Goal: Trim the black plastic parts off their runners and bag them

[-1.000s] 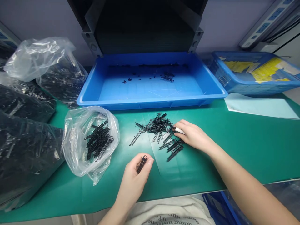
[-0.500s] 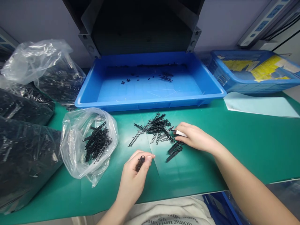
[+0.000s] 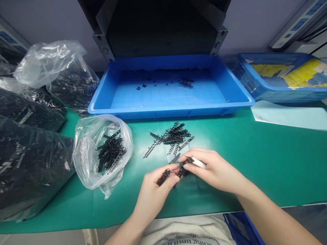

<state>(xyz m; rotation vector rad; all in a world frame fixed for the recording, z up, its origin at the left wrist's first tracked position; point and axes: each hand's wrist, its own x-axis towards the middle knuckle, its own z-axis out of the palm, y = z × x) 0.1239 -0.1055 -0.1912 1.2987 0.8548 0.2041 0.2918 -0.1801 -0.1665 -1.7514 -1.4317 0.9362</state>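
Observation:
My left hand [image 3: 159, 185] is closed around several black plastic strips [image 3: 164, 176], whose ends show between thumb and fingers. My right hand [image 3: 211, 166] grips a white-handled tool [image 3: 198, 163] with a dark, narrow tip; its exact kind is unclear. Between the two hands' fingertips are black plastic pieces [image 3: 181, 171], partly hidden by the fingers. Just beyond the hands lies a loose pile of black ladder-like strips [image 3: 176, 134]. A clear plastic bag [image 3: 81, 149] to the left stands open, with more black strips [image 3: 111, 153] inside.
A shallow blue tray [image 3: 171, 112] with a few small black pieces stands at the back of the green table [image 3: 255, 153]. Full plastic bags [image 3: 33, 170] crowd the left. A blue basket [image 3: 288, 93] with yellow labels and a pale sheet [image 3: 286, 114] are at right.
My right hand has moved from the pile toward me, and my left hand has shifted right; their fingertips now meet at black pieces. The view has turned slightly left.

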